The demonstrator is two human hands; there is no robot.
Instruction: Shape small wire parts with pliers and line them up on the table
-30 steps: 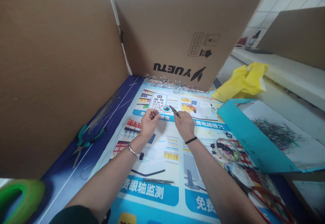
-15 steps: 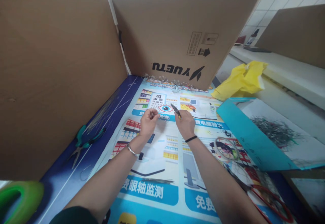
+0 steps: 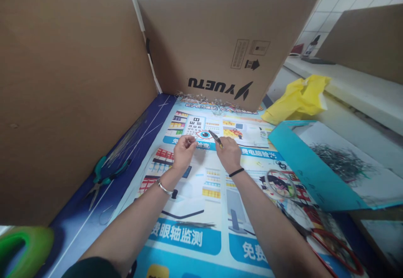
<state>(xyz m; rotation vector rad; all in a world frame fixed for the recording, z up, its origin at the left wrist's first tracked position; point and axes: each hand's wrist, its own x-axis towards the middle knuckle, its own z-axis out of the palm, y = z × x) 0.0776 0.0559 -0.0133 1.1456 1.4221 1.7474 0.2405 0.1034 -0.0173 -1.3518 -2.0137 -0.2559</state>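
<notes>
My right hand is closed around a small pair of pliers, whose dark jaws point up and to the left. A bit of yellow handle shows at the fingers. To its left, my left hand is pinched, thumb against fingertips. What it holds is too small to make out; it may be a bit of thin wire. The two hands are apart, above a printed poster sheet that covers the table. A bundle of thin wire pieces lies on the sheet below them.
Cardboard panels stand at the back and left. Teal-handled pliers, loose wires and green tape lie left. On the right are a wire coil, red-handled scissors, a blue box of wire clippings and a yellow bag.
The pliers in my right hand have moved slightly left, toward my left hand. My left hand stays almost where it was.
</notes>
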